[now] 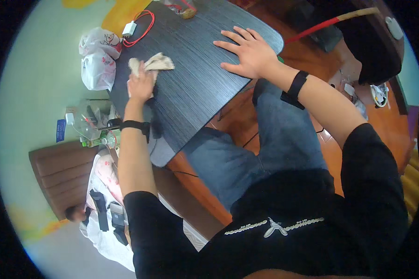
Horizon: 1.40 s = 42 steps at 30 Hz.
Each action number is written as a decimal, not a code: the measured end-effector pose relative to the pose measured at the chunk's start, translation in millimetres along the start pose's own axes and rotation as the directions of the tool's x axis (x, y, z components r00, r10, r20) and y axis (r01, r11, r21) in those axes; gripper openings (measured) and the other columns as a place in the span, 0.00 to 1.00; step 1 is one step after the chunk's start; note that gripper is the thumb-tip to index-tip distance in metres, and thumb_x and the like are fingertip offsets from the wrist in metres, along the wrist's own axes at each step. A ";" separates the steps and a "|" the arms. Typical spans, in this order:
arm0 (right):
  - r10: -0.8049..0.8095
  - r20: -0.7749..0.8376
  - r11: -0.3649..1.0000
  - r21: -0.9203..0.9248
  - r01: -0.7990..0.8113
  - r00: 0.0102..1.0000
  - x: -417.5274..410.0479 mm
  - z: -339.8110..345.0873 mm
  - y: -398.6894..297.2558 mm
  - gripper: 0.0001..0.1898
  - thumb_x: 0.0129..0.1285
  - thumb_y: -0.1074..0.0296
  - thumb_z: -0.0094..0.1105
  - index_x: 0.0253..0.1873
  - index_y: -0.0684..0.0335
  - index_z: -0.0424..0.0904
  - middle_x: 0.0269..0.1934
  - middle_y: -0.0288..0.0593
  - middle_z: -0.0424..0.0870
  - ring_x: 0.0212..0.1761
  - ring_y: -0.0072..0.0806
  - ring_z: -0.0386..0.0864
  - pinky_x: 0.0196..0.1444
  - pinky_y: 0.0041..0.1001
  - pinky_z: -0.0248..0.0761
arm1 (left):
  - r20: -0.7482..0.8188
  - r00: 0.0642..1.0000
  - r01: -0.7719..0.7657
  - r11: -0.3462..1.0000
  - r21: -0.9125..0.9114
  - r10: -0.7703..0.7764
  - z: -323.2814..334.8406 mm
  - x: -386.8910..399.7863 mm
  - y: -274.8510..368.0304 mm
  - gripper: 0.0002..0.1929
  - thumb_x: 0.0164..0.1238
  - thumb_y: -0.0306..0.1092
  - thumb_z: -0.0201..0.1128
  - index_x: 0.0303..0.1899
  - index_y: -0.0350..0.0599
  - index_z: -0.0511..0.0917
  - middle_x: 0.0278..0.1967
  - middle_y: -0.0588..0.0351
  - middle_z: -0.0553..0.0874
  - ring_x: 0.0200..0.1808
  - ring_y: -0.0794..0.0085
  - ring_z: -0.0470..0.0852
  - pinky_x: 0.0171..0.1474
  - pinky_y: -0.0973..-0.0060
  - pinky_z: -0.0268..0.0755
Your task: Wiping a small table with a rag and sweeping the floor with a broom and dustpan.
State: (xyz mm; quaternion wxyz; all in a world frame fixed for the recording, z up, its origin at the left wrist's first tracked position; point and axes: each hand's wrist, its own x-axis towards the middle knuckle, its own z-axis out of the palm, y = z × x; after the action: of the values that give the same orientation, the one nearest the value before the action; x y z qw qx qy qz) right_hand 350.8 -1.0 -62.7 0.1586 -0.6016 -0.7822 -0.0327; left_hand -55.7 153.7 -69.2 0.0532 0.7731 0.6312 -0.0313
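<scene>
A crumpled cream cloth [159, 62] lies on the dark wood-grain table [195, 101], close to its left edge. My left hand [140, 85] grips the cloth and presses it to the tabletop; the hand is slightly blurred, and part of the cloth is hidden beneath it. Near the table's right edge, my right hand [248, 52] rests palm down with its fingers spread, holding nothing. Both wrists wear black bands.
White plastic bags [99, 68] stand against the wall at left. A white charger [129, 28] with a red cable [151, 24] and a transparent container [185, 8] sit at the table's far side. Bottles [110, 139] crowd beside the left edge. A red-and-tan stick [317, 28] extends past the right corner.
</scene>
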 end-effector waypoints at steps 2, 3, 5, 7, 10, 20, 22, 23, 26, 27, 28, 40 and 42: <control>-0.009 -0.013 1.000 0.017 0.009 1.000 1.6 0.2 -2.9 0.36 0.73 0.30 0.47 0.81 0.35 0.67 0.83 0.41 0.64 0.86 0.47 0.55 0.86 0.51 0.44 | -0.046 0.993 -0.102 0.993 0.067 0.105 10.7 -6.9 24.1 0.36 0.83 0.59 0.45 0.86 0.66 0.50 0.76 0.18 0.63 0.80 0.28 0.60 0.82 0.44 0.47; -0.024 -0.026 0.999 0.031 0.025 0.999 5.3 -1.5 -7.6 0.36 0.73 0.30 0.47 0.81 0.35 0.67 0.83 0.41 0.64 0.86 0.46 0.55 0.86 0.50 0.44 | -0.095 0.974 -0.196 0.973 0.122 0.208 21.2 -9.8 19.0 0.36 0.83 0.59 0.45 0.86 0.66 0.51 0.76 0.18 0.62 0.80 0.28 0.58 0.82 0.44 0.45; 0.006 -0.015 1.000 0.002 -0.006 1.000 -5.6 4.6 8.9 0.36 0.73 0.30 0.48 0.81 0.35 0.67 0.83 0.40 0.64 0.86 0.46 0.55 0.86 0.50 0.44 | 0.008 0.976 -0.219 0.975 -0.026 0.219 6.2 -32.4 99.4 0.35 0.83 0.58 0.45 0.86 0.66 0.51 0.78 0.19 0.60 0.82 0.29 0.54 0.83 0.44 0.41; -0.008 -0.026 1.000 0.011 0.009 1.000 -3.7 1.8 4.5 0.36 0.73 0.30 0.48 0.81 0.35 0.67 0.83 0.40 0.63 0.86 0.46 0.56 0.86 0.49 0.44 | -0.058 0.949 -0.311 0.950 0.003 0.311 7.2 -55.8 117.5 0.35 0.83 0.56 0.47 0.86 0.65 0.52 0.79 0.22 0.60 0.83 0.30 0.53 0.84 0.43 0.40; -0.007 -0.024 1.000 0.018 0.007 1.000 -4.7 0.0 5.4 0.36 0.73 0.30 0.49 0.81 0.36 0.68 0.83 0.40 0.63 0.86 0.46 0.56 0.86 0.49 0.44 | -0.073 0.906 -0.416 0.909 0.027 0.417 6.5 -89.4 146.4 0.35 0.83 0.55 0.49 0.85 0.63 0.54 0.78 0.22 0.61 0.82 0.29 0.53 0.83 0.42 0.40; -0.026 0.008 0.999 0.039 0.025 1.000 -2.7 -14.8 -5.8 0.36 0.73 0.32 0.50 0.80 0.38 0.69 0.83 0.40 0.64 0.86 0.46 0.56 0.86 0.48 0.46 | -0.169 0.859 -0.497 0.866 -0.058 0.483 -1.8 -194.1 162.4 0.33 0.79 0.47 0.55 0.83 0.66 0.62 0.77 0.29 0.66 0.80 0.36 0.61 0.83 0.45 0.48; -0.028 0.016 0.999 0.039 0.028 0.999 -3.6 -19.0 -5.5 0.35 0.73 0.32 0.51 0.80 0.38 0.69 0.83 0.41 0.65 0.86 0.46 0.56 0.85 0.47 0.47 | -0.151 0.876 -0.476 0.872 -0.113 0.459 -2.7 -209.3 159.3 0.33 0.79 0.46 0.54 0.83 0.67 0.61 0.77 0.25 0.64 0.80 0.32 0.60 0.83 0.45 0.46; -0.030 0.019 0.999 0.043 0.029 0.999 -2.7 -20.2 -6.7 0.35 0.73 0.33 0.51 0.80 0.39 0.69 0.82 0.41 0.65 0.86 0.47 0.56 0.85 0.47 0.47 | -0.140 0.883 -0.465 0.875 -0.136 0.447 -4.7 -217.4 155.9 0.33 0.80 0.45 0.53 0.83 0.67 0.60 0.77 0.22 0.62 0.80 0.30 0.59 0.83 0.45 0.45; -0.017 0.058 1.000 -0.006 0.018 0.998 -1.9 -20.4 -1.5 0.37 0.73 0.31 0.49 0.82 0.38 0.66 0.84 0.40 0.62 0.86 0.46 0.55 0.86 0.47 0.46 | -0.110 0.893 -0.450 0.878 -0.164 0.437 -8.9 -230.2 146.5 0.32 0.80 0.45 0.53 0.83 0.69 0.62 0.79 0.28 0.62 0.82 0.34 0.57 0.84 0.46 0.44; -0.004 0.083 1.000 -0.022 0.006 0.997 -2.7 -20.5 2.0 0.37 0.73 0.31 0.49 0.82 0.38 0.65 0.84 0.40 0.61 0.86 0.46 0.54 0.86 0.47 0.45 | -0.110 0.890 -0.456 0.873 -0.171 0.444 -3.9 -229.6 142.5 0.32 0.80 0.45 0.53 0.82 0.70 0.62 0.80 0.29 0.62 0.82 0.35 0.57 0.84 0.46 0.44; -0.001 0.084 1.000 -0.021 0.002 0.996 -3.6 -20.1 0.2 0.37 0.73 0.30 0.48 0.82 0.38 0.64 0.84 0.40 0.61 0.86 0.46 0.54 0.86 0.47 0.45 | -0.122 0.899 -0.435 0.888 -0.150 0.420 -2.9 -231.4 136.8 0.31 0.79 0.44 0.54 0.82 0.72 0.64 0.79 0.32 0.64 0.82 0.38 0.59 0.84 0.47 0.45; -0.003 0.142 0.999 -0.032 0.007 0.990 -6.3 -25.9 -11.2 0.38 0.74 0.29 0.47 0.84 0.35 0.61 0.86 0.38 0.58 0.87 0.45 0.52 0.87 0.45 0.43 | -0.063 0.995 -0.090 0.990 -0.112 0.083 -3.6 -196.5 106.4 0.33 0.77 0.58 0.54 0.81 0.82 0.61 0.82 0.42 0.63 0.85 0.46 0.53 0.84 0.46 0.40; -0.013 0.112 0.996 -0.086 0.023 0.994 -8.4 -24.8 -3.6 0.38 0.74 0.29 0.46 0.85 0.35 0.59 0.86 0.38 0.59 0.86 0.46 0.55 0.85 0.48 0.47 | -0.087 0.994 -0.078 0.989 -0.128 0.067 0.8 -191.6 119.2 0.32 0.78 0.57 0.53 0.81 0.82 0.60 0.82 0.43 0.63 0.85 0.46 0.53 0.85 0.47 0.39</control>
State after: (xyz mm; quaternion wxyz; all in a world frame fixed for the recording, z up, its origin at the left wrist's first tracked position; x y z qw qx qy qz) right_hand 354.4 -15.8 -41.1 0.0880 -0.6017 -0.7931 -0.0347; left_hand 22.5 -56.2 -42.8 0.0790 0.7911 0.6049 0.0443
